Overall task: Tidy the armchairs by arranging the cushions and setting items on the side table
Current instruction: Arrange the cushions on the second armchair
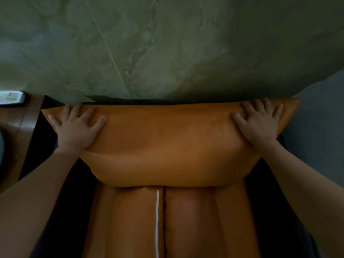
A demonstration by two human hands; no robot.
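Observation:
A large orange cushion [167,142] stands against the back of a dark armchair, its top edge level with the wall's foot. My left hand [76,127] lies flat on the cushion's upper left corner, fingers spread. My right hand [258,121] presses flat on the upper right corner, fingers spread too. Neither hand grips anything. Below the cushion lie two more orange cushions [134,220] side by side, with a white zip line [157,220] between them.
A green marbled wall [149,43] rises right behind the chair. A brown wooden side table [18,123] stands at the left, with a pale box [11,97] on its far edge. Grey upholstery [316,127] shows at the right.

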